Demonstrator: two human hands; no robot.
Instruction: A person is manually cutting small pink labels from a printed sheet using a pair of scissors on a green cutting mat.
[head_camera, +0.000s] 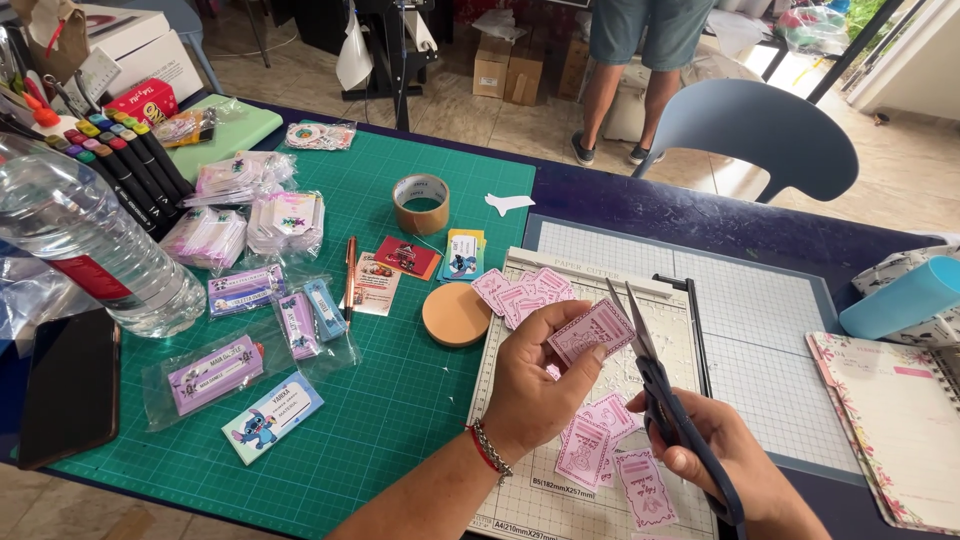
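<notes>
My left hand pinches a small pink printed card between thumb and fingers above the paper cutter board. My right hand grips dark-handled scissors, blades slightly apart, tips touching the card's right edge. More pink cards lie loose on the board, a fanned pile at its top and several below my hands.
A green cutting mat holds bagged label packs, a tape roll, a round tan disc and a pen. Water bottle, markers and phone sit left. A floral notebook lies right. Someone's legs stand behind a blue chair.
</notes>
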